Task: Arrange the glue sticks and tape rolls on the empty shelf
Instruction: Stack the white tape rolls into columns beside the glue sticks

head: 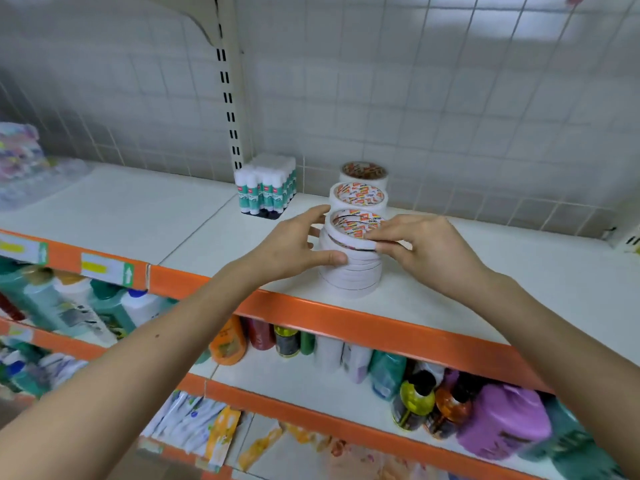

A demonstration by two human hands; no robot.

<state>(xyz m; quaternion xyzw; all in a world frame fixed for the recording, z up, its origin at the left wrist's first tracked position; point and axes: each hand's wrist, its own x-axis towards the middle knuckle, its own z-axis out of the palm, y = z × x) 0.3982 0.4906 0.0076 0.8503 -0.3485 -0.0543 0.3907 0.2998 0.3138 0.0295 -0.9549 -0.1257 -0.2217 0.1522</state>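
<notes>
Key relation: the top roll (353, 230) lies between your two sets of fingertips, askew on the front stack (349, 271), with a dark gap showing under its near edge.
Location of task item: the front stack stands on the white shelf (485, 271), near its orange front lip, directly between your hands.
Long axis: the stack axis is upright; the rolls lie flat, holes facing up, the upper ones not quite in line.
Left hand (294, 242): wraps the stack from its left, thumb pressed on the near face, fingers curled round the far side. Wrist straight, forearm reaching up from lower left.
Right hand (426, 247): fingers bent, tips pinching the right rim of the top roll. This is the hand on the loose roll.
Beyond your fingertips: the middle stack (358, 197), then the rear stack (363, 173), in one row.
Beyond and left of your left fingers: the glue sticks (266, 188), upright in a block, well apart from the tape.
Next move (judgement): brace with the left, settle the top roll flush with the right.
</notes>
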